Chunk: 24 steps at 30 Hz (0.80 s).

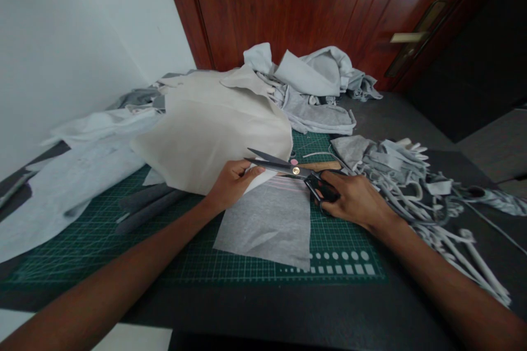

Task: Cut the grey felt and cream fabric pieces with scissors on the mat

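Observation:
My right hand [354, 200] grips the black handles of a pair of scissors [284, 166], blades parted and pointing left. My left hand [231, 182] pinches the upper edge of a thin white sheet of fabric [267, 219], right at the blades. The sheet lies flat on a green cutting mat [102, 236]. A cream piece of fabric [206, 131] bulges just behind my left hand.
A heap of grey cloth [308, 85] lies at the back by a dark red door [313, 0]. Grey strips and offcuts [415, 186] pile up on the right. White fabric [69, 175] spreads on the left beside a white wall. A wooden ruler [327, 165] lies behind the scissors.

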Each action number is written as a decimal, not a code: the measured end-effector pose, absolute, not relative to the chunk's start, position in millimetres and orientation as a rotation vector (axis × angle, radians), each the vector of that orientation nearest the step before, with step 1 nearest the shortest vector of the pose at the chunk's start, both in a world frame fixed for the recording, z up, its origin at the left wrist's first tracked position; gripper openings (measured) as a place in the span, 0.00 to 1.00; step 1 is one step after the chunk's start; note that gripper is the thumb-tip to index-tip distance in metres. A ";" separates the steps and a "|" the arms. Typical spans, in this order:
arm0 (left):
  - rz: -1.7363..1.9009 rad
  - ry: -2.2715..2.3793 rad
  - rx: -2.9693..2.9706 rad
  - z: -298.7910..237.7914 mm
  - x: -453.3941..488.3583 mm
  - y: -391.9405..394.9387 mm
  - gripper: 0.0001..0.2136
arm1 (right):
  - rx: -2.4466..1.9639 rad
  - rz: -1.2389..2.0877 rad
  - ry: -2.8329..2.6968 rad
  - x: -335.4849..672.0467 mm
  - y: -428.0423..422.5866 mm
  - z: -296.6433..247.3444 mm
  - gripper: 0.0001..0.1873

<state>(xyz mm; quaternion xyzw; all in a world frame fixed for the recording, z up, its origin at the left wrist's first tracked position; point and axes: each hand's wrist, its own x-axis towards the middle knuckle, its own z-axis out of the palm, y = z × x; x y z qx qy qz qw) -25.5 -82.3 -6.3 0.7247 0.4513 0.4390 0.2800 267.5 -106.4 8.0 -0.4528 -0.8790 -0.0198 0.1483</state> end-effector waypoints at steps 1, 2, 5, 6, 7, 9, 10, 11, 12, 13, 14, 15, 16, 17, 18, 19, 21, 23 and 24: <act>1.174 1.213 1.944 -6.1 -25.5 -82.4 0.20 | -1.302 -0.067 -2.529 268.0 -106.2 7.7 0.07; 1.172 1.212 1.947 -5.8 -25.5 -82.5 0.20 | -1.304 -0.072 -2.531 268.4 -106.2 7.5 0.07; 1.175 1.198 1.963 -4.7 -25.2 -82.7 0.20 | -1.314 -0.067 -2.544 268.4 -106.6 7.3 0.06; 1.173 1.195 1.968 -4.4 -25.1 -82.7 0.19 | -1.320 -0.067 -2.549 268.0 -106.9 7.5 0.07; 1.174 1.196 1.971 -4.3 -24.9 -82.7 0.19 | -1.329 -0.071 -2.553 267.4 -107.2 7.9 0.07; 1.178 1.212 1.969 -4.4 -24.6 -82.7 0.20 | -1.351 -0.075 -2.558 265.6 -108.0 9.5 0.08; 1.175 1.222 1.963 -4.6 -24.6 -82.8 0.20 | -1.360 -0.065 -2.560 264.6 -108.4 10.6 0.08; 1.168 1.231 1.954 -5.0 -24.6 -82.9 0.20 | -1.369 -0.047 -2.561 263.6 -108.9 12.0 0.09; 1.158 1.237 1.945 -5.4 -24.6 -83.0 0.20 | -1.378 -0.025 -2.561 262.6 -109.4 13.4 0.11; 1.147 1.239 1.937 -5.8 -24.6 -83.1 0.19 | -1.388 -0.004 -2.559 261.8 -109.9 14.7 0.12; 1.138 1.237 1.933 -6.1 -24.7 -83.2 0.19 | -1.398 0.011 -2.554 261.2 -110.4 15.9 0.13; 1.134 1.233 1.932 -6.3 -24.7 -83.3 0.18 | -1.405 0.017 -2.550 260.9 -110.8 16.8 0.13; 1.135 1.228 1.934 -6.4 -24.7 -83.4 0.18 | -1.407 0.015 -2.547 260.8 -111.1 17.3 0.13; 1.137 1.222 1.937 -6.4 -24.7 -83.5 0.18 | -1.406 0.008 -2.546 260.9 -111.2 17.3 0.13; 1.136 1.216 1.941 -6.2 -24.6 -83.7 0.18 | -1.397 0.002 -2.548 261.3 -111.3 17.0 0.13; 1.131 1.209 1.943 -5.9 -24.6 -84.0 0.18 | -1.384 -0.005 -2.550 261.7 -111.2 16.3 0.13; 1.115 1.194 1.946 -5.1 -24.4 -84.6 0.18 | -1.352 -0.016 -2.556 262.9 -110.6 14.3 0.12; 1.109 1.179 1.953 -4.1 -24.2 -85.1 0.18 | -1.322 -0.026 -2.554 264.1 -109.8 12.3 0.11; 1.116 1.174 1.958 -3.7 -24.0 -85.3 0.18 | -1.308 -0.034 -2.552 264.7 -109.5 11.6 0.11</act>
